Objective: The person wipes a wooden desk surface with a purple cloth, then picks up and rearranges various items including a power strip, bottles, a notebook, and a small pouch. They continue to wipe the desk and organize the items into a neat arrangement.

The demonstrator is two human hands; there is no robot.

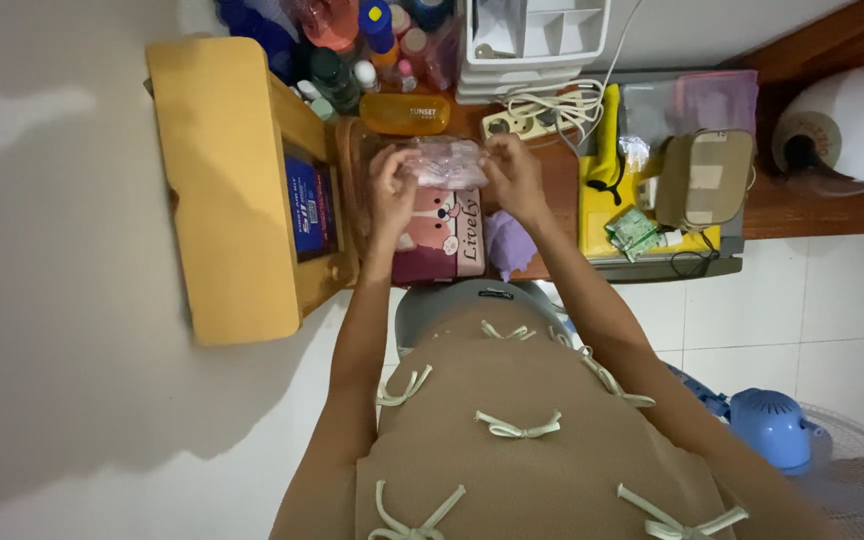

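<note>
My left hand (390,185) and my right hand (514,178) both grip a clear plastic packet with pinkish contents (444,163), one hand at each end. I hold it above a pink and maroon pouch with a cartoon bear (439,238) that rests on the wooden desk (558,180). A lilac cloth (509,243) lies just under my right wrist.
A yellow wooden box (232,180) stands at the left with a blue item inside. Bottles and an orange case (404,113) crowd the back, beside a white drawer organiser (532,35) and power strip (527,120). A yellow tray, tan pouch (704,177), white round appliance (847,120) and blue fan (777,425) sit right.
</note>
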